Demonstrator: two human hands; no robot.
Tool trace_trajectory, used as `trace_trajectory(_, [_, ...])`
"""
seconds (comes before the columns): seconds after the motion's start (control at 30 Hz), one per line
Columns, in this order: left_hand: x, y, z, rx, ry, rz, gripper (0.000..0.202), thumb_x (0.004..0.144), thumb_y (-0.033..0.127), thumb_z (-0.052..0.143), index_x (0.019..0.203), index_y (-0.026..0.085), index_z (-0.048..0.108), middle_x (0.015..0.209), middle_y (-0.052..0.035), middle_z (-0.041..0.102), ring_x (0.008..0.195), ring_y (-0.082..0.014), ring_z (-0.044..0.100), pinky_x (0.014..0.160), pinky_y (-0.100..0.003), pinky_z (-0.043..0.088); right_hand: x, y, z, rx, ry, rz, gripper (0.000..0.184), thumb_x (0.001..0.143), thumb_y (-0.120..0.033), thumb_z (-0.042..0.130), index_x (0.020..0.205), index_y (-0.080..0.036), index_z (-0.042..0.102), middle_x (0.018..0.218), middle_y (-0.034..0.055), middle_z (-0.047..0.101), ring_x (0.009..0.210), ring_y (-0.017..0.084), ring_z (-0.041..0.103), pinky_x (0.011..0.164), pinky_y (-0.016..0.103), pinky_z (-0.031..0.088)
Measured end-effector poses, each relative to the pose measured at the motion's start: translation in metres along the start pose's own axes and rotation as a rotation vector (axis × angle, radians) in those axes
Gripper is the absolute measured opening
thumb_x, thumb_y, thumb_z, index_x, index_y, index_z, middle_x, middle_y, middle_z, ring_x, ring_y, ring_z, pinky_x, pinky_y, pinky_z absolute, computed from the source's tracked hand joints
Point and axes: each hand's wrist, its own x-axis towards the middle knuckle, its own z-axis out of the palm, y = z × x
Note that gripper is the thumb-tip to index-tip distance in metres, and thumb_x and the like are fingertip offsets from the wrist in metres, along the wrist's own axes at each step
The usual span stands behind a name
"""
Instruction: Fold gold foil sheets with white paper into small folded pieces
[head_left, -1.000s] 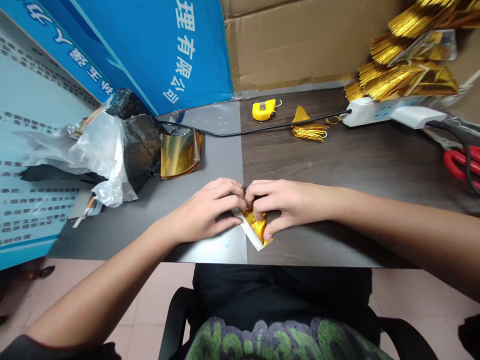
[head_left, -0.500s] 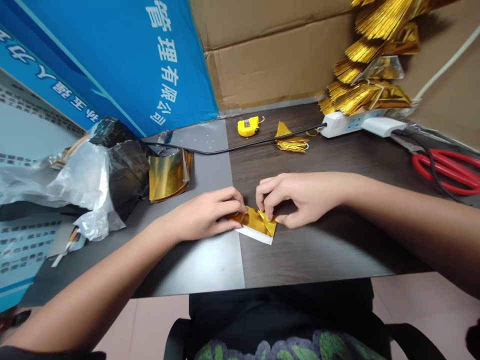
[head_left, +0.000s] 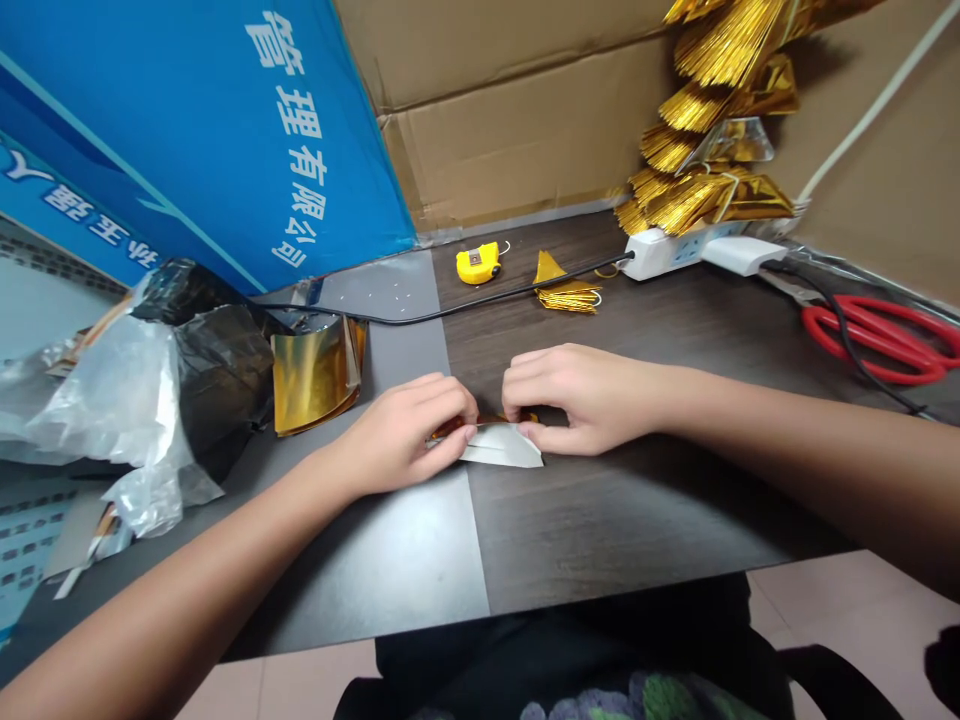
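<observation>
Both hands are on it here: the left hand pinches one end of the sheet between thumb and fingers, and the right hand has its own thumb-and-finger grip on the other end. One sheet, two hands, and it lies across the middle of the tabletop, nearer the front edge than the back, straddling the seam between the grey and dark parts. Its long axis runs left to right, roughly along the front edge; the white side faces the front, gold peeks out along the far side, and a sharp white corner points right and slightly toward the front edge. Now the count! Toward the back edge, one yellow tape measure, one gold fan with a black cable across it, and one power strip farther right. Gold bundles pile up behind that, at least four, overlapping too much for an exact tally. One pair of red-handled scissors sits toward the right edge; on the left, one gold stack, beside one black bag and one clear bag.
</observation>
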Motion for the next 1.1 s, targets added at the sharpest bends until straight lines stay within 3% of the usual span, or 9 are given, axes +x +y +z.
trace_trajectory(0.13, [0.004,0.003,-0.001,-0.108,0.075,-0.185,0.01,0.096,0.02,0.051,0.089,0.017,0.058,0.087,-0.0016,0.065,0.078,-0.0116,0.058,0.074,-0.024,0.046,0.0,0.005,0.001,-0.007,0.096,0.022,0.01,0.086,-0.011,0.053,0.083,-0.016,0.061,0.077,0.0033,0.062,0.072,0.015,0.054,0.068,0.027,0.04])
trace_trajectory(0.23, [0.006,0.002,-0.002,-0.161,0.09,-0.265,0.014,0.097,0.03,0.057,0.092,0.017,0.06,0.086,0.0002,0.063,0.076,-0.0106,0.057,0.071,-0.023,0.046,0.0,0.01,0.001,-0.005,0.182,0.055,0.008,0.089,-0.014,0.052,0.084,-0.016,0.059,0.075,0.002,0.062,0.065,0.013,0.052,0.062,0.024,0.038])
trace_trajectory(0.33, [0.002,-0.004,0.003,-0.182,0.114,-0.245,0.027,0.092,0.038,0.067,0.108,0.018,0.062,0.099,-0.0025,0.064,0.089,-0.0133,0.059,0.08,-0.025,0.049,0.001,0.015,0.001,-0.002,0.268,0.146,0.011,0.094,-0.018,0.051,0.089,-0.015,0.06,0.072,0.0007,0.062,0.06,0.011,0.052,0.058,0.023,0.036])
trace_trajectory(0.43, [-0.003,-0.013,0.016,-0.248,0.207,-0.281,0.04,0.092,0.031,0.068,0.129,0.022,0.055,0.116,-0.0062,0.061,0.107,-0.0172,0.06,0.094,-0.03,0.05,0.001,0.02,0.002,0.025,0.333,0.234,0.011,0.096,-0.021,0.051,0.098,-0.016,0.06,0.076,0.0014,0.066,0.063,0.012,0.057,0.059,0.023,0.038])
trace_trajectory(0.6, [-0.005,-0.02,0.031,-0.749,0.377,-0.37,0.048,0.089,0.025,0.072,0.131,0.022,0.049,0.132,-0.0095,0.058,0.111,-0.0162,0.065,0.095,-0.029,0.054,0.001,0.028,0.006,0.095,0.438,0.289,0.016,0.093,-0.017,0.048,0.1,-0.017,0.062,0.075,-0.0003,0.064,0.058,0.011,0.055,0.059,0.024,0.04])
trace_trajectory(0.7, [-0.003,-0.02,0.028,-0.967,0.396,-0.404,0.052,0.083,0.02,0.078,0.127,0.02,0.05,0.127,-0.0093,0.063,0.11,-0.0149,0.067,0.094,-0.026,0.056,0.001,0.031,0.008,0.182,0.454,0.391,0.016,0.089,-0.018,0.05,0.092,-0.017,0.065,0.073,0.0011,0.066,0.059,0.013,0.057,0.057,0.025,0.041])
trace_trajectory(0.87, [-0.002,-0.021,0.021,-1.155,0.366,-0.508,0.066,0.072,0.018,0.088,0.125,0.019,0.048,0.103,-0.0062,0.073,0.091,-0.0137,0.072,0.079,-0.022,0.059,0.005,0.032,0.008,0.441,0.518,0.519,0.014,0.082,-0.022,0.057,0.089,-0.018,0.069,0.092,0.0057,0.074,0.083,0.019,0.068,0.071,0.029,0.053])
trace_trajectory(1.0, [-0.003,-0.022,0.019,-1.211,0.365,-0.556,0.072,0.065,0.014,0.091,0.123,0.019,0.049,0.099,-0.0048,0.074,0.085,-0.0136,0.073,0.075,-0.022,0.06,0.008,0.031,0.007,0.589,0.548,0.605,0.013,0.079,-0.026,0.063,0.087,-0.018,0.07,0.088,0.0051,0.074,0.079,0.018,0.067,0.071,0.029,0.054])
trace_trajectory(1.1, [-0.002,-0.022,0.018,-1.227,0.359,-0.55,0.066,0.068,0.013,0.089,0.121,0.018,0.05,0.095,-0.003,0.074,0.082,-0.0121,0.073,0.073,-0.019,0.06,0.007,0.033,0.006,0.624,0.618,0.633,0.015,0.08,-0.03,0.066,0.089,-0.018,0.07,0.086,0.0053,0.074,0.075,0.017,0.066,0.069,0.029,0.054])
